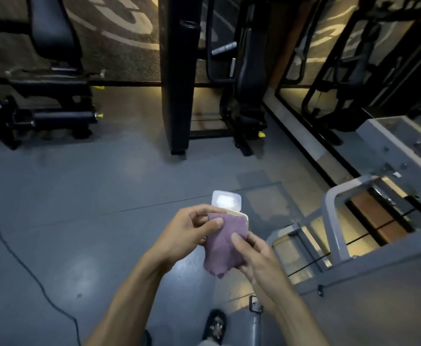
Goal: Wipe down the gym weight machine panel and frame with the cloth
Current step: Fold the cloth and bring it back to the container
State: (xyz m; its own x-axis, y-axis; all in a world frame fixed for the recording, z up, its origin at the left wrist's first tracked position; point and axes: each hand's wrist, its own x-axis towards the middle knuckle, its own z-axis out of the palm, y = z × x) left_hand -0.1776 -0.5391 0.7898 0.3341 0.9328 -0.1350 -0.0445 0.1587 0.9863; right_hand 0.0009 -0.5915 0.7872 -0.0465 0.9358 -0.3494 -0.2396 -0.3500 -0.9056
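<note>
Purple cloth (pixel 223 242) is the landmark in the single head view: it hangs in front of the person's body, above the grey floor (pixel 79 196), draped over a small pale container (pixel 244 219) whose clear lid (pixel 226 201) stands flipped open just above the cloth. The left hand (pixel 189 231) is at the cloth's left edge, its fingers curled round the container and its thumb pinching the cloth's upper part. The right hand (pixel 257 255) is at the cloth's lower right, thumb and fingers pinching the fabric.

To the right of the cloth stands the grey weight machine frame (pixel 334 221), with its panel (pixel 404 146) further up and right; neither hand nor cloth touches it. Judging by this, the wiping has not begun and the cloth is only being readied; panel and frame both remain to do.

No brand, label or writing can be read anywhere.
</note>
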